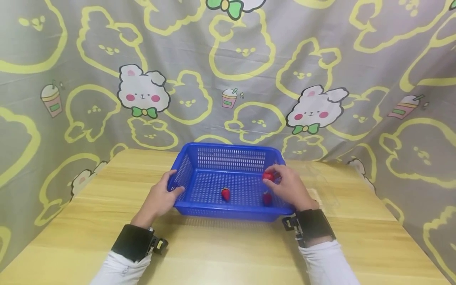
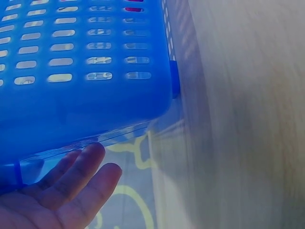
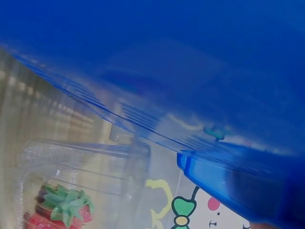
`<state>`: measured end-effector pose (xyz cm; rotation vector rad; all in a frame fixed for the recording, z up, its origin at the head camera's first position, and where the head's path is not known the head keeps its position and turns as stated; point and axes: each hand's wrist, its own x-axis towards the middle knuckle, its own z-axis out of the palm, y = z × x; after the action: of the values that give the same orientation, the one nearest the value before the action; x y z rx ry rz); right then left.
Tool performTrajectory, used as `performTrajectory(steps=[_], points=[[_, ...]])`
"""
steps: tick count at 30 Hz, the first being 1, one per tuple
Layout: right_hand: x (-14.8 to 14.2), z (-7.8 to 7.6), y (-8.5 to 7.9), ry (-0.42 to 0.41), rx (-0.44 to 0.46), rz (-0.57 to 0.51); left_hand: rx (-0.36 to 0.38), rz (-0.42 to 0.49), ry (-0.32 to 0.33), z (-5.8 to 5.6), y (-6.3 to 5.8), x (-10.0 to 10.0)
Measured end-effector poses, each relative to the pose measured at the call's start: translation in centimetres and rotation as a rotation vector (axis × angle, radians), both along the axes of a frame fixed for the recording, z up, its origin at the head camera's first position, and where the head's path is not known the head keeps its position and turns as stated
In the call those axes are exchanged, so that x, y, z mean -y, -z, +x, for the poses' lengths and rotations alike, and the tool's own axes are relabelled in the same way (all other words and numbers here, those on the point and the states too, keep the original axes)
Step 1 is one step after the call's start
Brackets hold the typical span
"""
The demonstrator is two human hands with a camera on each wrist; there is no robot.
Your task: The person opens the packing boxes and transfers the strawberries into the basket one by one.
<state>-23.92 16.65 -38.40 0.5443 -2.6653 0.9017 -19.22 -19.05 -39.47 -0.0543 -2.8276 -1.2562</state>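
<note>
The right hand (image 1: 289, 185) pinches a small red fruit (image 1: 268, 176), partly covered by the fingers, over the right part of a blue rectangular plastic basket (image 1: 228, 206) with slotted walls. The left hand (image 1: 159, 199) rests at the basket's left side, its fingers extended and not curled in, the thumb near the rim. Inside the basket, a red strawberry with a green cap (image 1: 225, 194) lies near the middle, and a darker red strawberry (image 1: 266, 198) lies below the right hand. Beside the basket's right side sits a clear plastic container (image 3: 137, 168), through which a red strawberry with green leaves (image 3: 64, 206) shows. The basket stands on a pale wood-grain surface (image 1: 221, 253), before a grey cartoon-printed cloth (image 1: 194, 55).
</note>
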Motion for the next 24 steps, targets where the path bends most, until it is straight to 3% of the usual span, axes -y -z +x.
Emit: performTrajectory(steps=[9, 24], points=[[0.30, 0.32, 0.78, 0.001, -0.042, 0.020, 0.020, 0.011, -0.017, 0.33, 0.27, 0.11], [-0.04, 0.32, 0.26, -0.011, -0.058, 0.017, 0.005, 0.036, -0.008, -0.24, 0.16, 0.09]])
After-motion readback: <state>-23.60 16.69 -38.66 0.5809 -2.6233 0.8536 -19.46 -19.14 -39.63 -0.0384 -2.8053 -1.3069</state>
